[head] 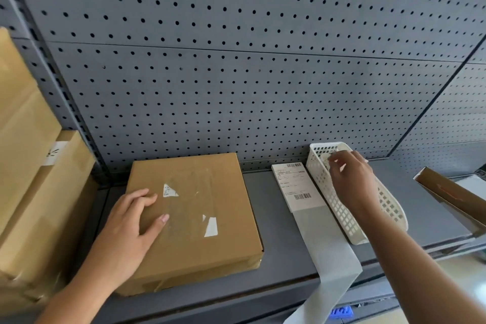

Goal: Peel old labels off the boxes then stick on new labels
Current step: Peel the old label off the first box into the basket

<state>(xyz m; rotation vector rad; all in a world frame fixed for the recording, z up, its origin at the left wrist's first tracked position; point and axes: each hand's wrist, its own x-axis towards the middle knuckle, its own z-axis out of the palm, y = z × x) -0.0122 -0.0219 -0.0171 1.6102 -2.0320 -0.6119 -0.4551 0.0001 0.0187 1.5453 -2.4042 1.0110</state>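
A flat brown cardboard box [200,208] lies on the grey shelf [273,252]. Its top shows a shiny patch with two small white label scraps [211,226] left on it. My left hand [131,221] rests flat on the box's left side, fingers spread. A strip of new labels [295,187] lies to the right of the box, its blank backing paper hanging over the shelf's front edge. My right hand [352,179] reaches over a white perforated basket [342,218], fingertips pinched at a crumpled whitish scrap [326,159] inside it; whether it still grips the scrap is unclear.
Taller brown cartons [29,166] stand stacked at the left, one with a white label. A grey pegboard wall [236,73] backs the shelf. An open cardboard box [452,194] sits at the far right edge.
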